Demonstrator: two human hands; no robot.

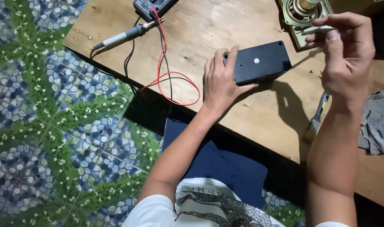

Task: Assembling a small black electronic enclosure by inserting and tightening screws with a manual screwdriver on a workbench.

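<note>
Screwdriver work is the step in hand, as we judge it: our left hand (pixel 220 82) lies spread over the near end of the black plastic box (pixel 260 62), pinning it flat on the wooden bench (pixel 259 113), thumb along its edge. Our right hand (pixel 347 59), raised just beyond the box's far end, pinches a slim screwdriver (pixel 309 54) between thumb and fingertips, its shaft slanting down toward the box's corner. Behind that grip sits a bare speaker (pixel 301 12); well off past the left hand lie a soldering iron (pixel 122 35) and red and black leads (pixel 167 75). Next, we reckon, the tip must meet a corner screw squarely while the box stays held.
</note>
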